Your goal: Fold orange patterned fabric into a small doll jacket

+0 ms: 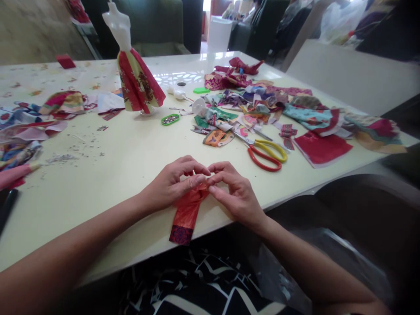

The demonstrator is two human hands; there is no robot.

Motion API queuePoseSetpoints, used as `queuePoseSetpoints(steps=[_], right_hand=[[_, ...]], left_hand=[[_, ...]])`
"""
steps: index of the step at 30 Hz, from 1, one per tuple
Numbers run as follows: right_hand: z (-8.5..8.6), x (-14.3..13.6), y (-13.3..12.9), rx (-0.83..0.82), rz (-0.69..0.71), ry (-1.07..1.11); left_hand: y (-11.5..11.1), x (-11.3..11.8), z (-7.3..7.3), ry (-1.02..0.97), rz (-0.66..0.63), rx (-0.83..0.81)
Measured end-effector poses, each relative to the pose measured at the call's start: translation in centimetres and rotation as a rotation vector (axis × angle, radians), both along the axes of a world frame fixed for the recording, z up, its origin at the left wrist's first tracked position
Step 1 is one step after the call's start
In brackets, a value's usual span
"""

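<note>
Orange-red cloth (pixel 188 214) lies at the near side of the pale table (pixel 124 166), its top gathered under the fingertips and its dark patterned end (pixel 181 234) reaching the table's edge. The left hand (pixel 166 181) has a narrow grip on the top of it, thumb laid over the fold and fingers arched above. The right hand (pixel 239 194) comes in from the other side, thumb and fingers drawn close together in a small pinch at the same corner. Whether a pin or needle sits between those tips, I cannot tell.

Work this fine calls for a light pinch, close to the fold, so the layers don't slide on each other. Better for the left thumb to press flat and do the steadying, leaving the right fingertips free for the small adjustments. Both wrists are low, which should help the fingers stay steady. The loose tail needs slack; if it slips off the edge, its weight could tug the fold askew. Smoothing it straight now and then would show any twist.

The scissors (pixel 263 166) lie well apart, beyond the right hand, and the green dish (pixel 170 119) of small shiny pieces sits farther back.
</note>
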State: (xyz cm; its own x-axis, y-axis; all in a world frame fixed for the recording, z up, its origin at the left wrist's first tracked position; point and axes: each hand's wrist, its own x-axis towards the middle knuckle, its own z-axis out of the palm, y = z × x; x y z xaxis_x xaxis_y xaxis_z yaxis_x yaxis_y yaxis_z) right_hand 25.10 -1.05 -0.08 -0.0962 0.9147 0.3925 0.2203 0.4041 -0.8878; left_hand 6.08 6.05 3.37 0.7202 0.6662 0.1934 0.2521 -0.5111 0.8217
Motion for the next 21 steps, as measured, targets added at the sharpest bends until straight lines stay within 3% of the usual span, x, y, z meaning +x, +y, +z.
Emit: queuePoseSetpoints(steps=[6,21], right_hand=[[0.09,0.18,0.09,-0.022,0.069,-0.002],[0.26,0.14,0.21,-0.094,0.06,0.007]], left_hand=[[-0.33,0.27,-0.29,-0.023,-0.027,-0.258],[-0.41,0.42,-0.6,-0.008,0.006,-0.208]])
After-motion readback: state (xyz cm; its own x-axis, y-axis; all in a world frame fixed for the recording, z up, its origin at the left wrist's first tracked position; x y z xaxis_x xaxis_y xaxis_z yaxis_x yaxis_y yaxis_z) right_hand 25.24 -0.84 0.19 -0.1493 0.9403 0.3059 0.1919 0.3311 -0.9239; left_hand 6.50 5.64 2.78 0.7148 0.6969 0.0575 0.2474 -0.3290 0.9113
